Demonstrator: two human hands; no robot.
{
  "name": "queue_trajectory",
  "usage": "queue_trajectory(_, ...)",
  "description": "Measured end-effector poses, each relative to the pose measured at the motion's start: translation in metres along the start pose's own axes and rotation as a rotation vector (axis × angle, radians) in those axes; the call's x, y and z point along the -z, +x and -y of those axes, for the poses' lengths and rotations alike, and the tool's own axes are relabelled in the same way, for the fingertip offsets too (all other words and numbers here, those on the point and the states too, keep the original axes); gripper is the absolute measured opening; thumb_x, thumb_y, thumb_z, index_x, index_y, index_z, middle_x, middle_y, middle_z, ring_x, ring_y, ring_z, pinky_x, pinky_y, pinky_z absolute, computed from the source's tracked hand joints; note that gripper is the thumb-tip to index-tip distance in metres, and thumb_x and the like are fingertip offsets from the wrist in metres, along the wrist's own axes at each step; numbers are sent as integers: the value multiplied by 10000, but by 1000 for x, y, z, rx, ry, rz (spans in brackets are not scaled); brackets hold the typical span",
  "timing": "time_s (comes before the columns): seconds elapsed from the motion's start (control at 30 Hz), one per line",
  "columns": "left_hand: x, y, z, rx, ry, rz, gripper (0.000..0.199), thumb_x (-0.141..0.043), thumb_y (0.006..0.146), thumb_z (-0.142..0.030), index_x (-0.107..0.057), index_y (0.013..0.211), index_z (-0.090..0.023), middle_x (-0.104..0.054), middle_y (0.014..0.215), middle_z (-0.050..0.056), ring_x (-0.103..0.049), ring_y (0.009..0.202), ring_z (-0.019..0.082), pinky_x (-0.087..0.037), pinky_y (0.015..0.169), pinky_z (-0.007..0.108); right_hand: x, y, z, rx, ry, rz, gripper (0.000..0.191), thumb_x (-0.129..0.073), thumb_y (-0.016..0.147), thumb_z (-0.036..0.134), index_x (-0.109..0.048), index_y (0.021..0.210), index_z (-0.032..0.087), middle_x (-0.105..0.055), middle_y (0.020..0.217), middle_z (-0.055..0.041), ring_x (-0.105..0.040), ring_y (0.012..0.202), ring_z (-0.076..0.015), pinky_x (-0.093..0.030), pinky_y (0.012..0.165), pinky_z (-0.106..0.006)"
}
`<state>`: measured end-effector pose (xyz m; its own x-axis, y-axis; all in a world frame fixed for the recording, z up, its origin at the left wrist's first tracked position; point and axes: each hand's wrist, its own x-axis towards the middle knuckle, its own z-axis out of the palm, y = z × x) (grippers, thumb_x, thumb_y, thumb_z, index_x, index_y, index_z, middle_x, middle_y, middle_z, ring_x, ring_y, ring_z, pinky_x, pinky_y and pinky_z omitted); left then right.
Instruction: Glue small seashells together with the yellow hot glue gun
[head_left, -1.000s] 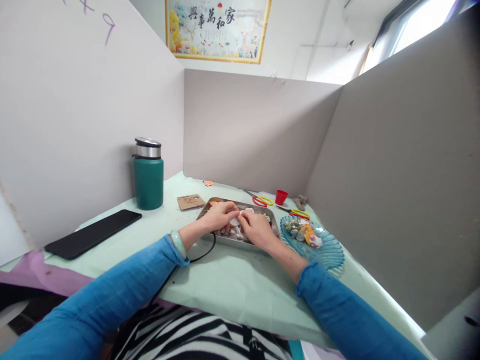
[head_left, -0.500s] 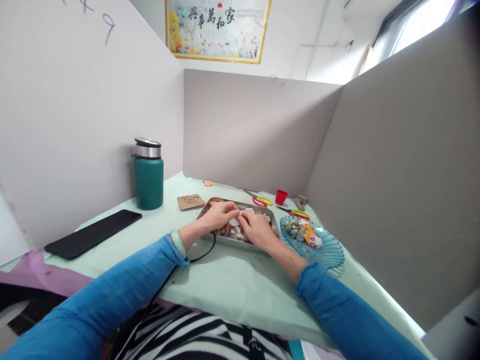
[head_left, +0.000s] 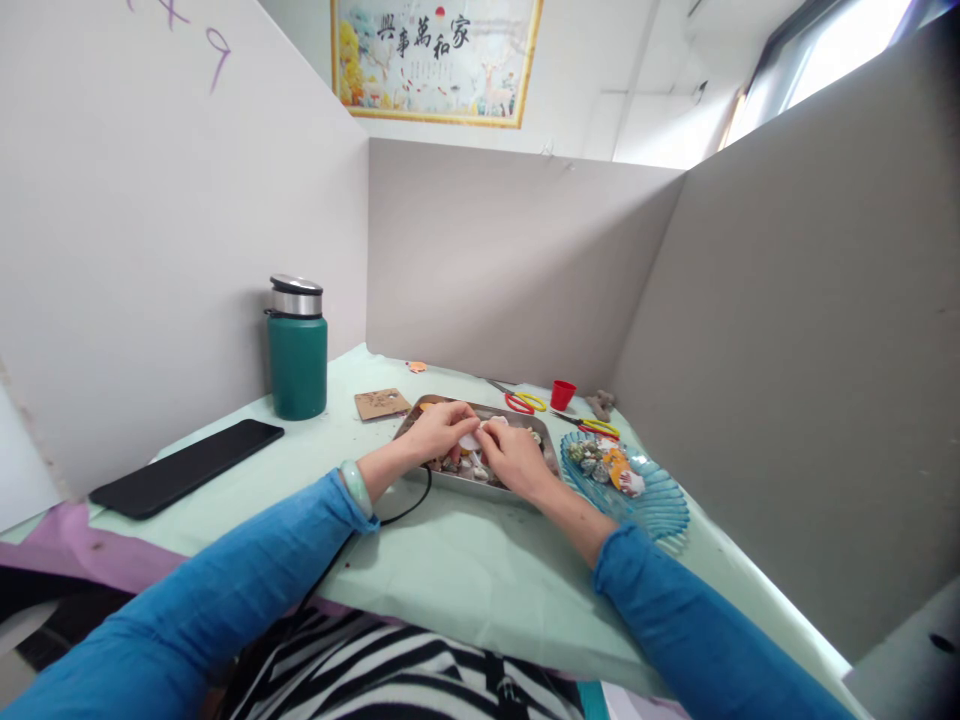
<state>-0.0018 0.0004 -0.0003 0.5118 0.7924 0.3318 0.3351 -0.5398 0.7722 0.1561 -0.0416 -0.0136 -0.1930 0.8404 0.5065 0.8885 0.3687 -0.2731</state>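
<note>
Above a metal tray my left hand and my right hand meet fingertip to fingertip. Between them is a small white piece, pinched by the fingers of both hands. Its exact shape is partly hidden by the fingers. Small mixed pieces, white, brown and orange, lie in the tray under the hands. To the right of my right hand sits a blue glass plate holding orange, white and greenish pieces.
A green bottle and a black phone-like slab stand and lie at left. Behind the tray are a brown card, two scissors and a red cup. Grey panels enclose the table; a black cord runs by my left wrist.
</note>
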Motion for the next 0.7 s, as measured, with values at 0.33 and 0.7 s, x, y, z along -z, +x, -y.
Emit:
queue_trajectory(0.33,0,-1,0,-21,39,-26,329,-470,790,-451,-562,827,-137,-525,468,-31,-516,384,96,-343,361,164,1,0,0,-4,-11,-3,374,-334,911,396,-623,804,184,-650,729,-28,-541,617,-112,-300,571,-208)
queue_trajectory(0.7,0,-1,3,-30,17,-16,303,-474,791,-436,-557,819,-146,-537,500,-29,-523,396,90,-358,365,157,0,0,0,18,-5,-4,360,-340,913,379,-618,786,188,-645,720,-19,-534,612,-109,-289,576,-214)
